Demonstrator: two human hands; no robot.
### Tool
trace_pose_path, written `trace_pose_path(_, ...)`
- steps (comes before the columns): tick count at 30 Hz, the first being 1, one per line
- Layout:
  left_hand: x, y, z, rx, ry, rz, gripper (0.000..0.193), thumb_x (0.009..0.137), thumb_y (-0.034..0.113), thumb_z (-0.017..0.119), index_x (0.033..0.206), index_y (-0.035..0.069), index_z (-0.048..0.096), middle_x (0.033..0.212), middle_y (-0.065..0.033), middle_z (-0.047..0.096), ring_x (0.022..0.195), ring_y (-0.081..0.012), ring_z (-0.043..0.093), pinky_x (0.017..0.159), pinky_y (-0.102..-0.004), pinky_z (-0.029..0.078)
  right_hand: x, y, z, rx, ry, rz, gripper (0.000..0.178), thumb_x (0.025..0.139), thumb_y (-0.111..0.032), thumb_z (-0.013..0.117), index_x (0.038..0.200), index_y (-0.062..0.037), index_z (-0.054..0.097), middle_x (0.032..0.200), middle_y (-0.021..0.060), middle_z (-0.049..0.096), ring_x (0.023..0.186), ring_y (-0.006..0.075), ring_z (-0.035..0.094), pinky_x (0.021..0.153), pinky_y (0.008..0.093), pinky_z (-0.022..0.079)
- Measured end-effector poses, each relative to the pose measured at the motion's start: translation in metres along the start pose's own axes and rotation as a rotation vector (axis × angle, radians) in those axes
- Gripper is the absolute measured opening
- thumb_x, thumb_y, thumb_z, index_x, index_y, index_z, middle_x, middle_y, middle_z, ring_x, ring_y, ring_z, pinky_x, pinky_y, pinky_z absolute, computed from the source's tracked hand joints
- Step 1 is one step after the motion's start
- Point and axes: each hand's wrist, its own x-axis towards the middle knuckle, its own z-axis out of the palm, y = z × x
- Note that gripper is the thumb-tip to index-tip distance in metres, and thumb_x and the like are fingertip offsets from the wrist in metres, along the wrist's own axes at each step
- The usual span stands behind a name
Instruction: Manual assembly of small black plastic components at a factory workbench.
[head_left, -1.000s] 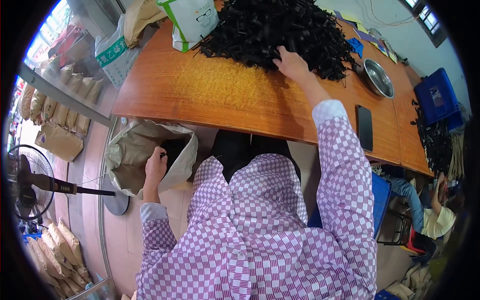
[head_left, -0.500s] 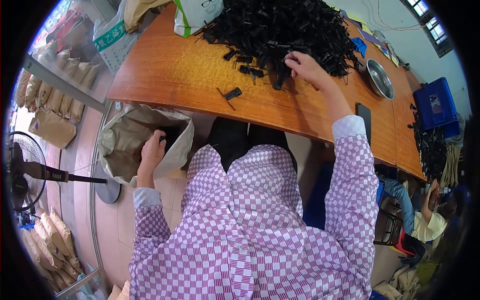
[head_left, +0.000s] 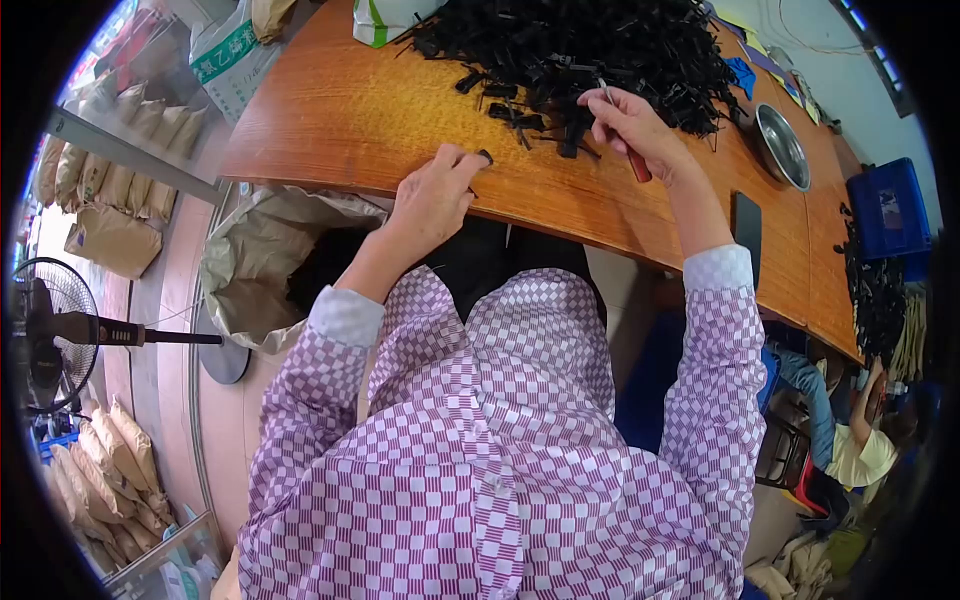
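The open paper sack is sitting just below your left hand; its contents are too dark to make out. That hand has come up out of the sack since half a second ago and is pinching a small black part at the table edge. Your right hand is gripping a thin brown-handled tool, just below the black parts pile.
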Motion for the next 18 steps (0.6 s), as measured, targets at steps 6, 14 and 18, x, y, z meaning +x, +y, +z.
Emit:
trace_pose_path(6,0.015,-0.014,-0.008,0.061,-0.364,0.019,0.013,0.085,0.011,0.057,0.097,0.009,0.056,0.097,-0.0133,0.053,0.088,-0.0362,0.058,0.076,-0.045,0.046,-0.043,0.01,0.037,0.044,-0.03,0.026,0.026,0.097,-0.027,0.053,0.115,-0.0076,0.055,0.068,-0.0022,0.054,0.047,0.0011,0.038,0.043,0.0153,0.031)
trace_pose_path(14,0.006,0.004,0.001,-0.121,-0.079,0.005,0.008,0.086,0.01,0.058,0.088,0.005,0.053,0.085,-0.0139,0.053,0.077,-0.0311,0.059,0.066,-0.0394,0.046,-0.061,0.061,0.129,0.226,0.069,-0.119,0.031,0.096,-0.023,0.054,0.123,-0.0087,0.048,0.071,0.001,0.055,0.045,0.0048,0.04,0.04,0.0192,0.031)
trace_pose_path(18,-0.011,0.021,0.01,-0.466,-0.025,-0.111,0.009,0.087,0.005,0.058,0.086,0.002,0.05,0.076,-0.0091,0.051,0.066,-0.0181,0.055,0.059,-0.0311,0.045,-0.068,0.057,0.151,0.462,-0.026,-0.08,0.036,0.096,-0.026,0.055,0.125,-0.0062,0.046,0.075,0.0011,0.055,0.048,0.0052,0.041,0.042,0.0193,0.032)
